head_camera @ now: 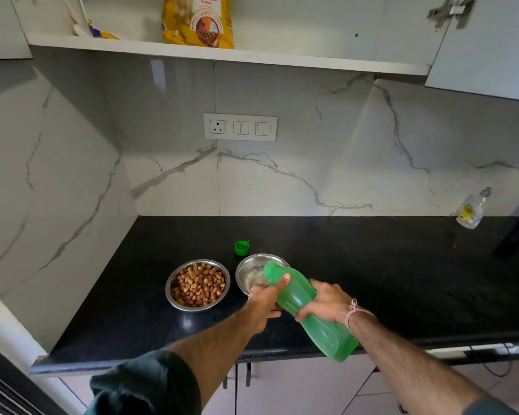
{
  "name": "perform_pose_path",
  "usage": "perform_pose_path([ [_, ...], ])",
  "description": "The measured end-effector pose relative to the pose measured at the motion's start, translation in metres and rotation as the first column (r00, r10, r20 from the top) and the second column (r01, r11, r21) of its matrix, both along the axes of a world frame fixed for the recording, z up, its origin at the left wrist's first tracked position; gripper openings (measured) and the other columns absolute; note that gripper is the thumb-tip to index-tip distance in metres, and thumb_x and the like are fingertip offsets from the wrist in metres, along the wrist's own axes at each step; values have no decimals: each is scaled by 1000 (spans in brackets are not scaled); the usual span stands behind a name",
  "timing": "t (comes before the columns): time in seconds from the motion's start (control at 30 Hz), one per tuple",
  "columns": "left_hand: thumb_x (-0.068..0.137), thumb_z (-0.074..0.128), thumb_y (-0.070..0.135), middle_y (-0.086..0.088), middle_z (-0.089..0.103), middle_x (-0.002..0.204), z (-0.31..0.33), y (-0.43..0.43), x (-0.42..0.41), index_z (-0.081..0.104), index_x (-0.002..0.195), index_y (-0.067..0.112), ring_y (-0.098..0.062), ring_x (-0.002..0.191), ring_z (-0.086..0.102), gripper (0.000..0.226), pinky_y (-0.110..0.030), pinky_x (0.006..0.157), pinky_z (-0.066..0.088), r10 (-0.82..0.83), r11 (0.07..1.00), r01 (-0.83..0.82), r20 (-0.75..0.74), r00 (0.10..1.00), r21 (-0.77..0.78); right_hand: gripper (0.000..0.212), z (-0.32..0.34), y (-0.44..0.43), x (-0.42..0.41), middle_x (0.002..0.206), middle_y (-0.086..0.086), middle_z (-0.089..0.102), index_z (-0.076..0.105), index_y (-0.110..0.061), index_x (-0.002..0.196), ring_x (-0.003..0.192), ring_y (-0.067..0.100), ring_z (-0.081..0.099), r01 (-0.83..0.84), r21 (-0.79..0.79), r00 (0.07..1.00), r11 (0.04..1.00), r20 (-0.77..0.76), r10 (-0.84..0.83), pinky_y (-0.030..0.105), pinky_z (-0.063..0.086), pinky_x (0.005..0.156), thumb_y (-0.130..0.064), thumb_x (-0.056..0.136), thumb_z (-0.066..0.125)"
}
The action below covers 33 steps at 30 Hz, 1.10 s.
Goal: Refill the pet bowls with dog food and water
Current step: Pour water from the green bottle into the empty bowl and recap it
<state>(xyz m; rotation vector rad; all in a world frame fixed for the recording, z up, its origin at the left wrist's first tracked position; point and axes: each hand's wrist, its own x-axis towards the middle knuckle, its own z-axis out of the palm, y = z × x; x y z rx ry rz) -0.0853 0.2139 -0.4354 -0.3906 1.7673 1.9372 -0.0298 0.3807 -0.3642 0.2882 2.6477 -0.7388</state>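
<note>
Pretty clearly a home kitchen: black speckled counter (pixel 372 280) tucked into a corner, glossy marble-look backsplash (pixel 312 175) with a socket and switch panel (pixel 240 127), white wall cabinet (pixel 312 25) hanging open overhead, a yellow pet food bag (pixel 198 22) on its shelf (pixel 282 59), and a soap bottle (pixel 471 209) by the wall.

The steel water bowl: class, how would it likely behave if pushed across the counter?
The water bowl looks like rigid steel, so it probably slides easily on the glossy counter. Its water would likely slosh. Low and wide, it seems unlikely to tip.
</note>
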Motion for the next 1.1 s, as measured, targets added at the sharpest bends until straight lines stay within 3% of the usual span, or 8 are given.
perform_pose_path([
  [0.1,80,82,54,0,76,104,-1,-1,1,66,106,24,-20,97,73,44,-37,78,61,-8,1000,8,-7,1000,-1,79,0,0,-1,102,-11,70,60,-40,115,91,15,69,-3,7,1000,1000,1,3,42,58,90,-60,41,81],
  [0.4,81,83,48,1,76,103,0,-4,3,64,100,29,-20,96,74,34,-46,95,59,-33,999,34,-18,999,39,79,0,0,-5,101,-11,71,62,-40,114,91,15,70,-5,7,1000,1000,3,5,41,59,90,-60,40,81],
  [1.1,84,82,46,0,74,105,5,-2,5,63,100,27,-21,97,73,31,-46,96,59,-38,998,39,-21,999,47,74,2,4,-8,100,-11,72,62,-38,112,89,16,71,-14,6,1000,1000,28,13,40,59,90,-57,44,84],
])
